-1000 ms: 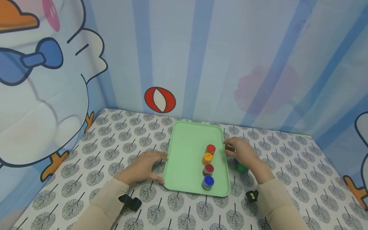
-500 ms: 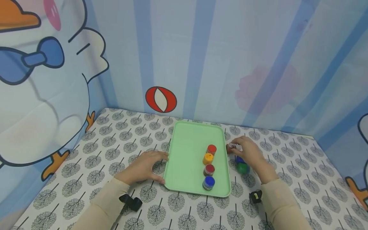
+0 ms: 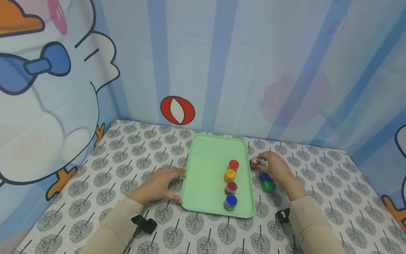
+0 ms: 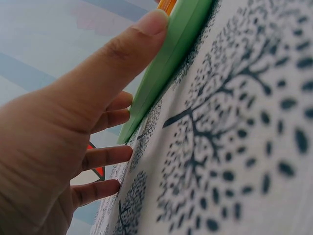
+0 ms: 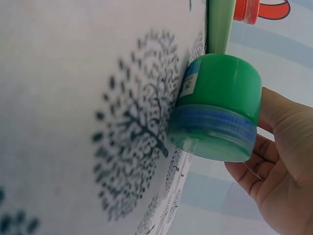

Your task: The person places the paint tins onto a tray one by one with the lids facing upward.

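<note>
A light green tray (image 3: 204, 169) lies on the patterned cloth. My left hand (image 3: 158, 183) rests at its left edge, fingers spread and thumb (image 4: 142, 39) touching the rim in the left wrist view. Just outside the tray's right edge, my right hand (image 3: 275, 168) pinches a small dark red paint jar (image 3: 254, 163), which lies on its side with its clear end toward the palm. Nearer me lie a blue-capped jar (image 3: 265, 176) and a green jar (image 3: 268, 186). In the right wrist view the green jar (image 5: 225, 83) hides the dark red jar and some fingers.
Inside the tray's right half, a red jar (image 3: 233, 164), a yellow-orange jar (image 3: 229, 175), a dark red-lidded jar (image 3: 231, 187) and a blue-lidded jar (image 3: 230, 202) stand in a row. A printed curtain (image 3: 241, 70) hangs behind the table.
My right hand has shifted slightly right, away from the tray edge, showing more of the dark red jar and the blue and green jars. My left hand stays in place.
</note>
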`<state>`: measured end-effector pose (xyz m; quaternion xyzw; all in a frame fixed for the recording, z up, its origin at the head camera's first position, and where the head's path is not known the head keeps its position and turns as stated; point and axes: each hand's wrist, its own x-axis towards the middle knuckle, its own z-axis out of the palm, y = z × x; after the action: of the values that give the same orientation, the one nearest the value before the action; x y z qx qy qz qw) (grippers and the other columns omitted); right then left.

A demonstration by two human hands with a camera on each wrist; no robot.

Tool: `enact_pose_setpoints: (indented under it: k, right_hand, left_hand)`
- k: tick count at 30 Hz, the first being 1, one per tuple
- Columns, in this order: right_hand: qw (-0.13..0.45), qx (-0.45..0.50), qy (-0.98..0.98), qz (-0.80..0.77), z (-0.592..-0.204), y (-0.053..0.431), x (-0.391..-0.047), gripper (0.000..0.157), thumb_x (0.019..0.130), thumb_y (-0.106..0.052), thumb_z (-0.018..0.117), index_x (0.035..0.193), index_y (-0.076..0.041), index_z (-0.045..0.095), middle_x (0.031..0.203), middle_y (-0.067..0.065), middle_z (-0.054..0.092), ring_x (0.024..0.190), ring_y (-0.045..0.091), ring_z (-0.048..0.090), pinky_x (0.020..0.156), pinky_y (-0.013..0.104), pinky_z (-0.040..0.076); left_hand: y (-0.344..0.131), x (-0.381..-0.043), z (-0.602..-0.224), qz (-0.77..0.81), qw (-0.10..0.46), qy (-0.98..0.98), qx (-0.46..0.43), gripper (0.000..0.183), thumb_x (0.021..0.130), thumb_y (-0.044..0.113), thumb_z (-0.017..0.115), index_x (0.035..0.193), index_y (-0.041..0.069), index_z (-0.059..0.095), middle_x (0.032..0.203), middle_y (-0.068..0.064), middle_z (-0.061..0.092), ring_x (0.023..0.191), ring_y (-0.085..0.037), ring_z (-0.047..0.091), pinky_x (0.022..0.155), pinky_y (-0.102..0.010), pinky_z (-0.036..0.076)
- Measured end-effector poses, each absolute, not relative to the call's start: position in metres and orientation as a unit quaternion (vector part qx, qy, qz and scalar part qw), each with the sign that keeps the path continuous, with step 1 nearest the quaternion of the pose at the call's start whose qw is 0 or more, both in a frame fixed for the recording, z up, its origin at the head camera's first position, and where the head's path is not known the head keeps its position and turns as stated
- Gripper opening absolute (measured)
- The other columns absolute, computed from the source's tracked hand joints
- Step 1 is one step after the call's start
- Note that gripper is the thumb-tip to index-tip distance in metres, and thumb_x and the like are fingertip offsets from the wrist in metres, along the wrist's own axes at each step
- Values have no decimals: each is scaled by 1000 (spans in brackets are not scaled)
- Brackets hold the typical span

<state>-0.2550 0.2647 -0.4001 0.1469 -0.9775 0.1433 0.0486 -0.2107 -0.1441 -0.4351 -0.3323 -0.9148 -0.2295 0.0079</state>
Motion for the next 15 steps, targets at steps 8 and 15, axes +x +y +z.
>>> enact_pose_setpoints:
  k: [8,15]
  right_hand:
    - [20,142,-978,150,-400,261,-259,38,88,-20,69,118,1,63,116,21,64,108,39,60,94,54,51]
    - [12,139,-979,151,-401,261,-260,34,86,-14,70,116,1,64,111,19,66,104,37,61,90,51,53]
  left_hand:
    - [-145,-211,-437,-234,5,-914,-331,80,58,59,81,124,19,60,144,-1,52,133,-26,48,115,-50,35]
    - [-145,-212,-437,-233,15,-912,-337,80,57,60,81,123,20,60,142,-1,54,132,-25,49,115,-49,36]
